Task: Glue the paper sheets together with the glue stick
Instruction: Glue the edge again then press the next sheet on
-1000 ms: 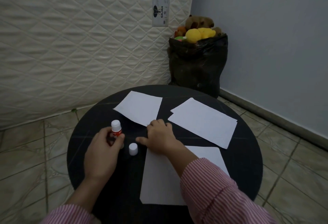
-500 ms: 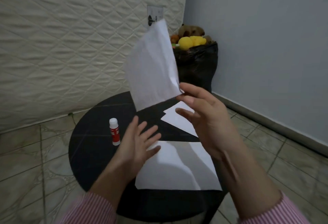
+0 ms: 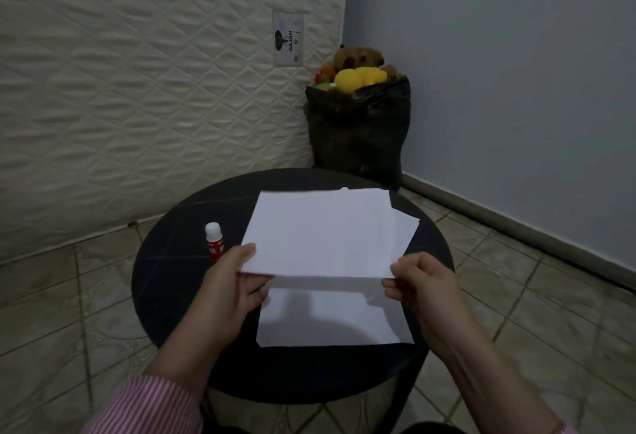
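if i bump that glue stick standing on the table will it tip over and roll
Probably yes. The glue stick stands upright on a narrow base and is tall for its width, so a sideways nudge would likely topple it. Its round body could then roll across the smooth round table, perhaps off the edge. It looks small and light.

Both hands hold one white paper sheet (image 3: 320, 234) above a round black table (image 3: 165, 282), the left hand (image 3: 234, 282) pinching its near left corner and the right hand (image 3: 420, 282) its near right corner. A second sheet (image 3: 330, 320) lies flat on the table below it, and a third sheet's corner (image 3: 406, 227) shows to the right. A capped glue stick (image 3: 214, 240) stands upright left of the held sheet. Far off, a black bag (image 3: 358, 131) of soft toys sits in the corner beside a quilted mattress (image 3: 137, 89).
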